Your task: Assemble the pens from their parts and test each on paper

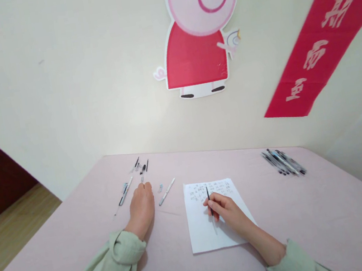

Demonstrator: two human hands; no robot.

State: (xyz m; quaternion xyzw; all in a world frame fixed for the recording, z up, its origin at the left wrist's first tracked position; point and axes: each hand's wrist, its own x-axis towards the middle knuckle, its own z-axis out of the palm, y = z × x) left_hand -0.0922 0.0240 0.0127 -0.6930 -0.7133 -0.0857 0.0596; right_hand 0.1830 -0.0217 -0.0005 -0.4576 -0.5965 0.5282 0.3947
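My right hand [225, 208] rests on a white sheet of paper [205, 232] and pinches a thin black pen refill [208, 197] whose tip points up toward scribbled marks near the top of the sheet. My left hand [142, 207] lies on the pink tablecloth [318, 223] with its fingers curled, their tips pinched around a small pen part [143, 179] among several loose pen parts [141, 165]. A pen barrel [167, 191] and a small clear cap [160, 187] lie just right of my left hand. An assembled pen [125, 192] lies to its left.
A pile of several dark pens [283, 162] lies at the far right of the table. The wall behind carries a cartoon pig cut-out [199, 36] and a red banner [322, 30]. A wooden floor [10, 226] shows beyond the table's left edge.
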